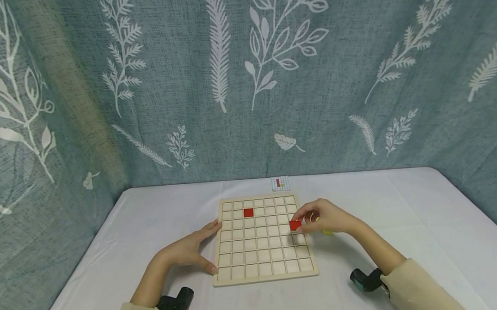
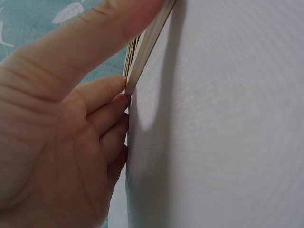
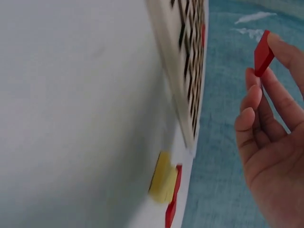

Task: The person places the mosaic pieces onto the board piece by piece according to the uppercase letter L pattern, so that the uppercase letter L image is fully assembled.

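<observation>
A light wooden grid board (image 1: 266, 280) lies on the white table. One red square tile (image 1: 248, 213) sits in a cell near its upper left. My left hand (image 1: 188, 248) rests against the board's left edge, its fingers extended and the thumb by the near corner. Over the board's right edge, my right hand (image 1: 328, 217) pinches a second red square tile (image 1: 295, 225) between thumb and fingers. The right wrist view shows this held tile (image 3: 263, 53) raised off the board. Below that hand lie yellow tiles (image 3: 164, 178) and a red piece (image 3: 174, 197), beside the board.
A small card (image 1: 280, 183) with a printed grid and red and yellow marks lies beyond the board's far edge. White cloth (image 1: 400, 204) covers the table. A blue-green curtain (image 1: 187, 83) with white leaf patterns hangs behind and at the sides.
</observation>
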Tool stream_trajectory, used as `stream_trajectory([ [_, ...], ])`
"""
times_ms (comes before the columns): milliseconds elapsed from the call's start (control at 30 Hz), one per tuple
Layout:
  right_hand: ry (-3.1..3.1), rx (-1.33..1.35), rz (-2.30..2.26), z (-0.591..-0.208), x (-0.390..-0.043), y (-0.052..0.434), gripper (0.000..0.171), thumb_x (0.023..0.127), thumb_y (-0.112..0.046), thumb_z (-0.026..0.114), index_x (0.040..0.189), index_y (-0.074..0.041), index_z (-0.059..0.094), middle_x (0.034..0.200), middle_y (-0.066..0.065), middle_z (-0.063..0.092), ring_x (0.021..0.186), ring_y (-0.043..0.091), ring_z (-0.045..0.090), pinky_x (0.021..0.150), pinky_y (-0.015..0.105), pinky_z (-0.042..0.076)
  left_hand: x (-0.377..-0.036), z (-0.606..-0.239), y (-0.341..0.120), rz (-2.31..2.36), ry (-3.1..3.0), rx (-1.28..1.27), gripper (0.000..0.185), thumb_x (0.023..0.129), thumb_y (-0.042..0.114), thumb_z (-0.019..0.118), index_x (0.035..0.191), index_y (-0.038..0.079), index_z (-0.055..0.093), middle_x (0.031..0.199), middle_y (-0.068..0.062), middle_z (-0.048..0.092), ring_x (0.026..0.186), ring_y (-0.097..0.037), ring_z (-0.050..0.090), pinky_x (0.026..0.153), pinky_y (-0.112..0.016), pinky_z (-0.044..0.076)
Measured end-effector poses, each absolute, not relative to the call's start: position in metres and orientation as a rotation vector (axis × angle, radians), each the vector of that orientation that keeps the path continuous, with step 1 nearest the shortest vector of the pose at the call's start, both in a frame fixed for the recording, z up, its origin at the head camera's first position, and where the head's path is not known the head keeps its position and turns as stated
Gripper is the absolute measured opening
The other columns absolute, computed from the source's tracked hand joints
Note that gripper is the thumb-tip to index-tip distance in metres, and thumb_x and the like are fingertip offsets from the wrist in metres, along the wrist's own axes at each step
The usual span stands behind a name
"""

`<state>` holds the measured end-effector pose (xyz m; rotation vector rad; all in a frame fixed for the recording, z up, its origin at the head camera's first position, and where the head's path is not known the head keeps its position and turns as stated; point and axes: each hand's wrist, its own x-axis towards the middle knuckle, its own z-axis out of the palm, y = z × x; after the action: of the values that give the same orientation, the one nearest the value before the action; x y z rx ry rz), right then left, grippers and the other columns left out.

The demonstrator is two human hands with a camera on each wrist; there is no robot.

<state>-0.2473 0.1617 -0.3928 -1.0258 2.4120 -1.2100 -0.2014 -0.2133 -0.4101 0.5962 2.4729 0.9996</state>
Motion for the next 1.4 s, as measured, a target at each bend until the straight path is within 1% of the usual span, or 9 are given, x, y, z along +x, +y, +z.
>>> stream_trajectory([
  [167,2.425,-1.041,-1.205,-0.389,-0.252,0.144,0.023,0.080,-0.017,0.071,0.100,-0.007,0.070,0.088,0.001,0.068,0.069,0.007,0.053,0.063,0.023,0.048,-0.201,-0.411,-0.213,1.002,2.469,0.601,0.113,0.057,0.029,0.086,0.146,0.002,0.022,0.153,-0.021,0.009,0.138,-0.044,0.007,0.107,-0.061,0.011],
  [367,2.450,-1.028,-1.154,-0.385,-0.256,0.123,0.023,0.079,-0.019,0.073,0.100,-0.010,0.071,0.089,-0.002,0.068,0.071,0.007,0.054,0.063,0.022,0.047,-0.201,-0.410,-0.213,0.998,2.478,0.594,0.113,0.056,0.029,0.086,0.146,0.002,0.023,0.153,-0.020,0.010,0.138,-0.043,0.007,0.107,-0.061,0.011],
  [467,2.466,-1.060,-1.124,-0.384,-0.259,0.113,0.023,0.079,-0.020,0.072,0.100,-0.009,0.070,0.092,-0.001,0.068,0.072,0.007,0.055,0.064,0.023,0.048,-0.201,-0.409,-0.212,0.982,2.489,0.589,0.112,0.056,0.029,0.086,0.145,0.002,0.023,0.153,-0.020,0.011,0.138,-0.043,0.008,0.108,-0.060,0.012],
  [633,2.507,-1.065,-1.092,-0.385,-0.265,0.098,0.025,0.078,-0.021,0.074,0.100,-0.008,0.071,0.086,-0.001,0.068,0.071,0.006,0.056,0.065,0.022,0.049,-0.200,-0.408,-0.210,0.964,2.498,0.574,0.113,0.055,0.029,0.086,0.145,0.002,0.023,0.153,-0.020,0.011,0.138,-0.043,0.009,0.108,-0.059,0.012],
  [800,2.524,-1.065,-1.083,-0.390,-0.267,0.084,0.023,0.078,-0.017,0.073,0.098,-0.006,0.071,0.084,0.001,0.069,0.071,0.006,0.058,0.065,0.020,0.049,-0.199,-0.406,-0.209,0.964,2.493,0.564,0.114,0.055,0.030,0.086,0.146,0.002,0.022,0.153,-0.020,0.011,0.138,-0.043,0.009,0.107,-0.060,0.012],
  [867,2.535,-1.062,-1.070,-0.391,-0.267,0.078,0.023,0.078,-0.016,0.073,0.097,-0.004,0.071,0.084,0.003,0.069,0.071,0.006,0.058,0.064,0.019,0.049,-0.199,-0.405,-0.209,0.964,2.489,0.571,0.113,0.056,0.029,0.086,0.146,0.002,0.022,0.153,-0.020,0.011,0.138,-0.043,0.008,0.107,-0.060,0.012],
  [1067,2.593,-1.008,-0.956,-0.389,-0.267,0.060,0.021,0.077,-0.018,0.074,0.094,-0.005,0.072,0.077,0.000,0.067,0.066,0.006,0.057,0.059,0.019,0.047,-0.199,-0.404,-0.211,0.982,2.471,0.588,0.112,0.057,0.028,0.086,0.146,0.001,0.021,0.153,-0.020,0.009,0.138,-0.043,0.006,0.107,-0.060,0.011],
  [1233,2.600,-0.996,-0.901,-0.392,-0.270,0.050,0.021,0.077,-0.017,0.074,0.095,-0.005,0.071,0.078,0.001,0.068,0.066,0.007,0.057,0.059,0.019,0.046,-0.200,-0.406,-0.212,0.982,2.467,0.586,0.112,0.057,0.029,0.085,0.146,0.002,0.021,0.153,-0.020,0.009,0.139,-0.042,0.006,0.108,-0.060,0.011],
  [1400,2.621,-0.981,-0.848,-0.394,-0.269,0.042,0.021,0.077,-0.015,0.074,0.095,-0.005,0.071,0.082,0.001,0.067,0.068,0.010,0.057,0.062,0.022,0.047,-0.201,-0.406,-0.211,0.979,2.468,0.582,0.112,0.058,0.029,0.085,0.146,0.002,0.022,0.153,-0.019,0.009,0.139,-0.042,0.006,0.108,-0.060,0.010],
])
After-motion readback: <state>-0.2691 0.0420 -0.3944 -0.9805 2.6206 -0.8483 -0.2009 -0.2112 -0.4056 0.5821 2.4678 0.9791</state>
